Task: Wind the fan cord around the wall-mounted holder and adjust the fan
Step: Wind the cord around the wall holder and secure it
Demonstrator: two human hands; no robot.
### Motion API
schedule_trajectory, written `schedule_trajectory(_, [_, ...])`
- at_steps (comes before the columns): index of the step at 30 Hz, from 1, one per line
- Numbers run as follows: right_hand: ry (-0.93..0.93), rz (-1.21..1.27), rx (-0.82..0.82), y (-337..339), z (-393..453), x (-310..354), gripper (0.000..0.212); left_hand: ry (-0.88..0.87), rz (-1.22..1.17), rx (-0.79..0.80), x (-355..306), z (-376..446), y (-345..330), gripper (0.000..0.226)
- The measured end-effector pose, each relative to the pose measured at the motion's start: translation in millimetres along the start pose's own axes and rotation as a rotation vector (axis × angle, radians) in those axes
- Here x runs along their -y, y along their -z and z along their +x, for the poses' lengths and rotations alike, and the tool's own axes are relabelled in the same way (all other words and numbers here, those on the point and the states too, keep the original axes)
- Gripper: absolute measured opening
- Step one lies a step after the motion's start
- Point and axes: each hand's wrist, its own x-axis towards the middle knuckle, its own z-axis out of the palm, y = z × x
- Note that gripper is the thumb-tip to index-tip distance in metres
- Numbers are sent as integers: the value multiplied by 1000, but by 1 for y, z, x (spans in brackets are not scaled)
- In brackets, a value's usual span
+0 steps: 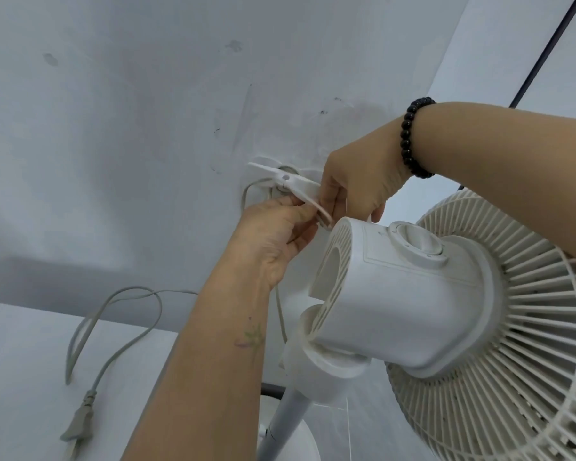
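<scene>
A white wall-mounted holder [285, 179] with flat arms sticks out of the grey wall [113, 128]. A loop of the pale fan cord [251, 189] lies round its hub. My left hand [273, 241] pinches the cord just below the holder's right arm. My right hand [356, 184], with a black bead bracelet on the wrist, grips the tip of that arm. The rest of the cord [113, 327] trails left over the floor to its plug [77, 430]. The white stand fan [413, 301] is at the right, its motor housing right under my hands.
The fan's grille [512, 344] fills the lower right, and its pole [286, 424] drops to a round base. A dark line [546, 51] runs up the wall corner at the upper right. Pale floor [24, 377] spreads at the lower left.
</scene>
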Motion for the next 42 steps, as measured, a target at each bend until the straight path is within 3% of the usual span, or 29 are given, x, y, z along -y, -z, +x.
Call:
schedule_trajectory(5, [22,7,-114,2,-1,4,8,-50,88,-98,-1,-6,-7,30])
schedule_trajectory(9, [29,7,-237,7,0,9,17,-92,-9,-170,4,-18,-10,41])
schedule_trajectory(14, [20,-25,-284,5,0,10,22,-73,-218,-84,10,-27,-7,34])
schedule_trajectory(18, [36,-61,-346,3,-1,9,21,-133,-108,-68,18,-32,-7,32])
schedule_trajectory(33, [57,-129,-436,2,0,9,35,-323,20,-268,13,-16,18,10])
schedule_trajectory(42, [97,-300,-606,0,1,13,25,-370,-51,-345,-2,1,32,14])
